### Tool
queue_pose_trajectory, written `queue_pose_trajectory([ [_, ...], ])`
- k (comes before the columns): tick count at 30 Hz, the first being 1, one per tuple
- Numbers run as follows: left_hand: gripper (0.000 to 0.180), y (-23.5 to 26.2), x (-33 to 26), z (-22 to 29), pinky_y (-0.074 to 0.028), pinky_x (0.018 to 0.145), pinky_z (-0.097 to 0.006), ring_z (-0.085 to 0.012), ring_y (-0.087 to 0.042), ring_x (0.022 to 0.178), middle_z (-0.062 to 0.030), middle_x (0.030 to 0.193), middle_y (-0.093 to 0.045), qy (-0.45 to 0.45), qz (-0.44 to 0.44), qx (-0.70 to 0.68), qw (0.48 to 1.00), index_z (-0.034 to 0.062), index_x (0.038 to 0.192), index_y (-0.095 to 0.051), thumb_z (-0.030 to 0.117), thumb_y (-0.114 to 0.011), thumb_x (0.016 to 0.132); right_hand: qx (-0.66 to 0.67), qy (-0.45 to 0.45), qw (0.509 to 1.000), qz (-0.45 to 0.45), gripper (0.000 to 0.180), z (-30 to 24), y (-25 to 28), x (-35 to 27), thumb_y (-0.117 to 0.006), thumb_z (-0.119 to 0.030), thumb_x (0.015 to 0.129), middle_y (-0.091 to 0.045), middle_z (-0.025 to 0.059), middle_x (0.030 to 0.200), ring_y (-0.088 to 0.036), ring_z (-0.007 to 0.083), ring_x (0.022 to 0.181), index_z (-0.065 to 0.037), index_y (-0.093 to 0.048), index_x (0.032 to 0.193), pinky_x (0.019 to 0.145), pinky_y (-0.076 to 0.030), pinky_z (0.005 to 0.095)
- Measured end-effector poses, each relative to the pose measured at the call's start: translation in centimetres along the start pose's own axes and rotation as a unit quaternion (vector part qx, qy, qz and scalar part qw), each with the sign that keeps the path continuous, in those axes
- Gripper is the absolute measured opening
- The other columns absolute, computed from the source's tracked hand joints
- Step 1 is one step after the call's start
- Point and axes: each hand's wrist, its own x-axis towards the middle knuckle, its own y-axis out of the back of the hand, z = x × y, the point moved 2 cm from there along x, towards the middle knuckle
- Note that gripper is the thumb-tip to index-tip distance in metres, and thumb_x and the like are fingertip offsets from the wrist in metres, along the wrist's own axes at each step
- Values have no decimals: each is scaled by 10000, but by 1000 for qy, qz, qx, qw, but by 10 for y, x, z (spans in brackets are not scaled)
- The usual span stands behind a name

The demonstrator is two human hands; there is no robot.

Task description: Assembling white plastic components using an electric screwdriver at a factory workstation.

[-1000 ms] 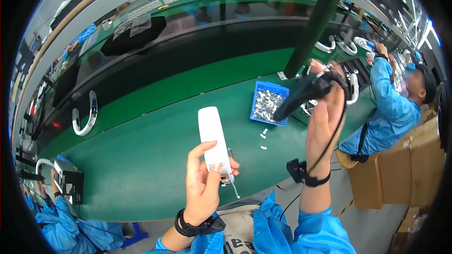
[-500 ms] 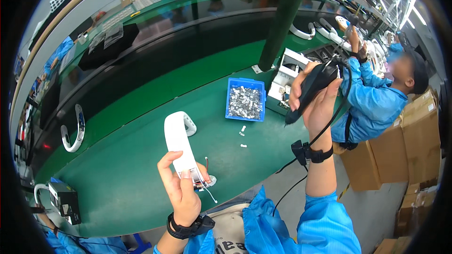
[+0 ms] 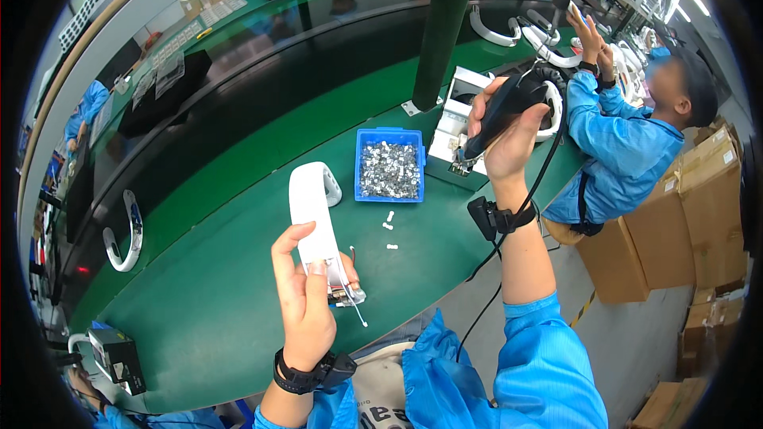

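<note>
A person in blue sleeves works at a green tabletop (image 3: 238,310), seen from a camera on their head. The left hand (image 3: 306,302) is raised in front of the body, fingers closed around the lower end of a white curved plastic band (image 3: 311,210), which stands upright above the hand. A small metal fitting with thin wires (image 3: 348,295) pokes out at the band's lower end, just beside the thumb. The right hand (image 3: 509,143) is lifted higher and further out, wrapped around a black electric screwdriver (image 3: 501,107) whose tip points down and toward the left hand; a black cable (image 3: 509,246) hangs from it past the wrist strap.

Beyond the left hand, between the two hands, a blue tray of small metal parts (image 3: 389,165) sits on the tabletop, with a few loose white pieces (image 3: 389,222) near it. A white and grey fixture (image 3: 457,139) stands just below the screwdriver tip. Further right, a co-worker in blue (image 3: 628,143) reaches toward more white bands.

Band and tool are well apart. To do this step well, it seems wise to keep the band steady with the metal fitting facing up, bring the driver tip squarely onto the fitting, and keep the loose wires clear of the bit.
</note>
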Motion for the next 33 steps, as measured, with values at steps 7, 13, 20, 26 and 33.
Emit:
queue_pose_trajectory([
  [7,384,-4,-12,3,-547,835,-337,-148,-623,738,-115,859,-664,13,16,-22,1000,121,1492,-330,152,-431,1123,-3,-37,999,3,863,-2,-11,-3,-289,-860,979,-547,74,771,-534,154,594,-42,-538,1096,551,-438,282],
  [13,371,-2,-11,1,-535,751,-305,-136,-622,769,-105,866,-661,-8,-9,-22,1000,123,1487,-352,140,-421,1123,153,-61,986,-7,895,-56,-49,-25,-234,-857,989,-561,101,754,-528,172,549,-26,-544,1113,517,-443,296],
  [20,356,-4,-10,2,-520,720,-288,-133,-623,773,-103,875,-663,-10,-16,-22,1000,126,1479,-360,169,-434,1134,254,-29,958,-132,882,-137,-128,-32,-280,-880,967,-516,96,739,-509,180,511,-41,-496,1134,446,-439,314],
  [26,342,0,-11,0,-532,752,-276,-136,-655,821,-96,913,-678,4,-33,-40,999,117,1460,-369,205,-449,1139,301,-9,922,-245,932,-150,-175,-34,-338,-911,927,-556,128,749,-509,189,493,-28,-499,1179,455,-473,320],
  [33,366,12,-15,2,-530,800,-279,-129,-657,919,-97,1049,-677,14,-45,-67,997,104,1491,-380,179,-463,1142,312,-94,913,-245,1206,-138,-201,-50,-159,-1055,761,-597,148,713,-552,182,524,42,-556,1067,470,-467,301],
])
